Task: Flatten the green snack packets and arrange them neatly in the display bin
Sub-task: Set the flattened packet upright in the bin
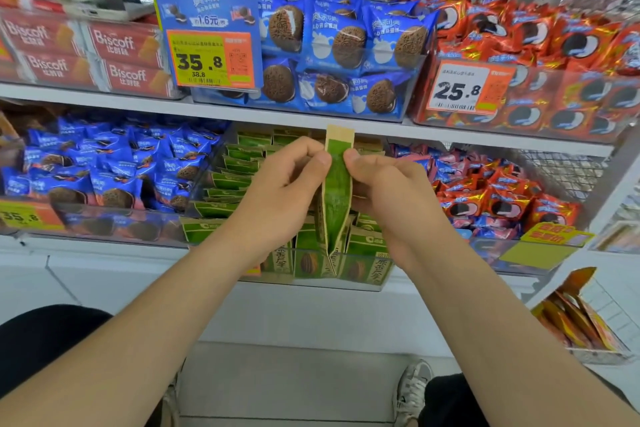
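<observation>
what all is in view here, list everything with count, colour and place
held packet: one, green and tan, upright between both hands
green packets: many, green and tan, in the display bin
display bin: one, clear, lower shelf middle
blue packets: many, blue, upper shelf middle, lower shelf left
red packets: many, red-orange, upper and lower shelf right
Biscoff boxes: several, red, upper shelf left
price tags: two readable, partly orange, upper bin fronts
shoe: one, pale, floor
left hand: one, pinches held packet's left side
right hand: one, pinches its right side
</observation>
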### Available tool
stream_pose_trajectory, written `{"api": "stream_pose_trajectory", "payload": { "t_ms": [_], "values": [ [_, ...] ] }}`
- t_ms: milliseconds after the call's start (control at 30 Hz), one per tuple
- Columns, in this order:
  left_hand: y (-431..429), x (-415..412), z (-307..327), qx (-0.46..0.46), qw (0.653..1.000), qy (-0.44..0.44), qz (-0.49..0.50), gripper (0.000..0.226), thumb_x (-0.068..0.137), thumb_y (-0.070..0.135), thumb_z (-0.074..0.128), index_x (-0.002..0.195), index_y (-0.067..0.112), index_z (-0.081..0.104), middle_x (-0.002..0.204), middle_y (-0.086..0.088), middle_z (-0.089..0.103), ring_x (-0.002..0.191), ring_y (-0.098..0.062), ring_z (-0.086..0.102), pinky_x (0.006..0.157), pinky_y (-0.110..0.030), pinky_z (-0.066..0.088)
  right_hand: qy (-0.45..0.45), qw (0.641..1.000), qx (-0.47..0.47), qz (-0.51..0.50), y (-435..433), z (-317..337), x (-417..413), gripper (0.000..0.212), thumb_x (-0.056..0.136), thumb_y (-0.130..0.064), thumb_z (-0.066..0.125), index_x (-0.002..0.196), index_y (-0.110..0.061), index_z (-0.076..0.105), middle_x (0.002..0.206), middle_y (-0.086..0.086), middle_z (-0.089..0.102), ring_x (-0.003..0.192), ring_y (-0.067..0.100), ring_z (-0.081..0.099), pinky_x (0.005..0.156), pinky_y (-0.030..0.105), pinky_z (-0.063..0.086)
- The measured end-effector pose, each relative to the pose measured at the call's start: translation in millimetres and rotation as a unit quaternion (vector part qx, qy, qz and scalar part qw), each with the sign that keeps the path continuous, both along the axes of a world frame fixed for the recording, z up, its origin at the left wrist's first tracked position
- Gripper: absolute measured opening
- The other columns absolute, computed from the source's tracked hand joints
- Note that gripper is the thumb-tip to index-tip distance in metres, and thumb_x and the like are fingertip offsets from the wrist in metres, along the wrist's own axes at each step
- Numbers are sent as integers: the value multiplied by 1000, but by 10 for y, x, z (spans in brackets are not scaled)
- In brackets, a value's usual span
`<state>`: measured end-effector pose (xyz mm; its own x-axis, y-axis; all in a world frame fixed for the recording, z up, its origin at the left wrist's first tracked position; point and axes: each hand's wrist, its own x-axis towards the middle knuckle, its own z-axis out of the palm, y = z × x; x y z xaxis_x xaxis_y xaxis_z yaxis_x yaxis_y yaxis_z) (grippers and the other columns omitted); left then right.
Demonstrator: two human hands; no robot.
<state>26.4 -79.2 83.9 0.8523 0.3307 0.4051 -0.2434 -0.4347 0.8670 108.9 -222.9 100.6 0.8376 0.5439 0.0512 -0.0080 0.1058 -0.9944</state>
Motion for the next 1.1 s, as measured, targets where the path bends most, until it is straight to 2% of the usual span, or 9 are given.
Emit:
{"api": "stream_pose_trajectory", "payload": {
  "t_ms": [100, 233, 300, 400, 533, 667, 800, 867, 1100],
  "values": [
    [24, -9, -30, 1, 1000, -6, 3, 24, 113, 27, 50, 97, 15, 63, 78, 2, 52, 74, -13, 48, 73, -33, 41, -21, 1000, 13, 4, 14, -74, -11, 30, 106, -23, 64, 105, 3, 78, 100, 16, 81, 100, 34, 78, 90, 43, 64],
    [44, -19, -59, -23, 999, -23, 42, 21, 112, 23, 51, 96, 18, 63, 75, 12, 55, 72, -2, 49, 70, -21, 41, -239, 967, -87, -23, 27, -120, -78, 8, 100, -25, 74, 104, -20, 79, 93, -5, 80, 90, 11, 75, 84, 31, 60],
    [55, -26, -81, -48, 996, -35, 63, 21, 113, 25, 50, 98, 18, 64, 79, 2, 60, 76, -7, 54, 77, -30, 48, -228, 966, -119, 12, 36, -111, -159, 12, 98, -29, 74, 110, -29, 76, 97, -9, 78, 91, 6, 74, 82, 29, 61],
    [65, -43, -83, -140, 985, -50, 86, 22, 112, 32, 51, 96, 23, 64, 90, -14, 68, 83, -25, 62, 88, -65, 55, -180, 970, -157, 48, 32, -82, -251, 26, 98, -36, 73, 123, -39, 68, 103, -6, 75, 85, 11, 75, 74, 30, 63],
    [76, -69, -42, -198, 978, -44, 55, 27, 106, 41, 61, 90, 19, 68, 103, -25, 68, 96, -33, 65, 101, -73, 49, -88, 993, -74, 27, 33, -91, -278, 26, 96, -27, 78, 113, -15, 63, 86, 2, 78, 71, 21, 76, 74, 41, 65],
    [22, -161, -83, -108, 993, 11, 34, 38, 96, 51, 72, 82, 16, 77, 107, 4, 77, 111, -17, 72, 103, -54, 56, -192, 976, -83, -62, 18, -165, -154, 40, 102, -44, 66, 87, -8, 63, 71, 3, 67, 73, 30, 68, 78, 53, 62],
    [-47, -260, -218, -84, 996, -16, 31, 18, 98, 30, 76, 86, 19, 83, 86, -3, 79, 92, -27, 77, 90, -56, 63, -288, 950, -107, -55, 4, -222, -182, 33, 108, -34, 60, 81, -16, 66, 63, -13, 57, 61, 5, 51, 61, 23, 44],
    [-43, -279, -236, -101, 994, -17, 35, 10, 96, 23, 79, 90, 18, 84, 88, -3, 80, 91, -25, 78, 90, -54, 64, -299, 946, -115, -53, 11, -267, -185, 31, 108, -32, 60, 82, -16, 65, 63, -13, 57, 61, 4, 50, 59, 20, 40],
    [-48, -302, -232, -83, 996, 2, 40, 20, 97, 2, 72, 86, 16, 82, 84, -2, 81, 83, -20, 80, 81, -44, 67, -311, 934, -160, -75, 23, -371, -159, 26, 106, -38, 61, 92, -17, 65, 74, -1, 68, 66, 17, 64, 65, 46, 55]
  ]
}}
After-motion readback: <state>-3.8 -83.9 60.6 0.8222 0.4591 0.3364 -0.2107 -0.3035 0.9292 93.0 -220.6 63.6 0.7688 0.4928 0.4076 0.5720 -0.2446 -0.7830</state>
